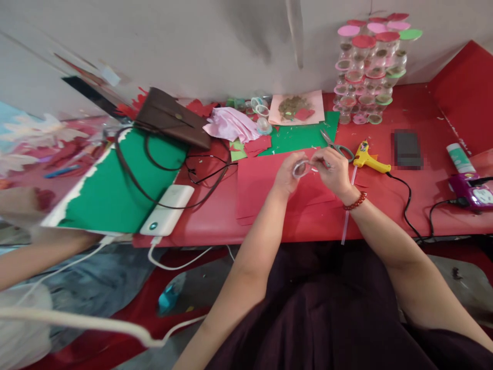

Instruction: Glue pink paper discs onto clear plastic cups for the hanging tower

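Both my hands meet over the red paper sheets [262, 190] at the table's middle. My left hand [285, 173] is closed round a small clear tape roll [300, 168]. My right hand [334, 172], with a red bead bracelet [355, 201] on its wrist, pinches at the same roll from the right side. Scissors [336, 146] lie just behind my right hand. A yellow glue gun [370, 161] rests to its right, its black cord trailing off the table edge. A white glue stick [348, 210] lies under my right wrist.
A stack of clear cups with coloured lids [370, 67] stands at the back right. Green card [111, 190], a brown pouch [173, 118], a white power bank [167, 210] and cables lie left. A dark phone [407, 149] and purple device [472, 190] sit right. Another person's arm [42, 252] shows at left.
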Demonstrator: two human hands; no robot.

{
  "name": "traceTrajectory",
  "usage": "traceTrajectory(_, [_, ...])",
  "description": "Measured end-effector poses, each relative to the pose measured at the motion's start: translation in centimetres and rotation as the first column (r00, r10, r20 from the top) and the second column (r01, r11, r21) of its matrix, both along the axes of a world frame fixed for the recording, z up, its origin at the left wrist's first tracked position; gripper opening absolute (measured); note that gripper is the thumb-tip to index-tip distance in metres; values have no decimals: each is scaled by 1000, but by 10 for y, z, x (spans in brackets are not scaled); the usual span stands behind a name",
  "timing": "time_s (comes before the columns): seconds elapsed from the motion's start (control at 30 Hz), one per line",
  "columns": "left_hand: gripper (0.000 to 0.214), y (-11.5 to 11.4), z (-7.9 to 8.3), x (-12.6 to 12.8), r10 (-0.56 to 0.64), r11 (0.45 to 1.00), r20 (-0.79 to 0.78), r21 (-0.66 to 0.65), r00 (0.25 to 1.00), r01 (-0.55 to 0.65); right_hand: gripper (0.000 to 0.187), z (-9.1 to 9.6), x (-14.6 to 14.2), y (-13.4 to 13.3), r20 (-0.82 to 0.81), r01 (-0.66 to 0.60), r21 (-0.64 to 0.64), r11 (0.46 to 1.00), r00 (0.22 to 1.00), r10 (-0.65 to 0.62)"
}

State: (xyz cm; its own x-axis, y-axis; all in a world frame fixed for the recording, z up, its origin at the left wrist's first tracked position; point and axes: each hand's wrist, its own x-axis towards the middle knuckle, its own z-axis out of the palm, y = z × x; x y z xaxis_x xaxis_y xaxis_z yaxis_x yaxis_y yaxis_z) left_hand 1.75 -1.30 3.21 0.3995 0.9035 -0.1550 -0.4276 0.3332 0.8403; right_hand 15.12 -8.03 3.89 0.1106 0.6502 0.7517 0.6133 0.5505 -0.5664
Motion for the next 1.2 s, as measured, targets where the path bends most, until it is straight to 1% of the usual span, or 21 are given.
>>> traceTrajectory(0.1, [22,-1,0,0,-8,1000,9,18,1000,8,20,-1,0,0,-7,21,49,999,1000,-21])
traceTrajectory(0.23, [24,0,-1,-2,-42,999,33,5,999,42,19,-3,0,0,-23,26,78,997,999,-24])
traceTrajectory(0.4, [24,-3,4,-4,-83,996,66,-37,994,86,22,-5,1,-1,37,66,41,997,997,-67])
traceTrajectory(0.57, [29,-5,10,-4,-82,992,49,-96,995,86,22,-4,2,-1,49,27,41,999,998,-29])
traceTrajectory(0.67, [30,-2,6,-2,-55,986,28,-153,998,59,18,-2,7,2,54,6,-37,999,999,-4])
traceTrajectory(0.77, [28,4,-3,0,-22,979,17,-200,1000,24,16,1,14,6,76,-51,-118,992,995,60])
traceTrajectory(0.87, [26,9,-9,0,-36,979,26,-198,999,41,17,2,16,6,83,-110,-111,988,989,120])
traceTrajectory(0.93, [25,10,-10,0,-54,981,41,-182,998,61,17,1,16,6,77,-119,-79,990,989,125])
traceTrajectory(1.0, [25,9,-9,0,-61,984,54,-164,997,70,18,-1,13,6,78,-99,-45,994,992,102])
traceTrajectory(1.2, [27,-1,-7,9,-22,997,43,-75,999,25,22,-7,11,7,98,46,-7,999,994,-45])
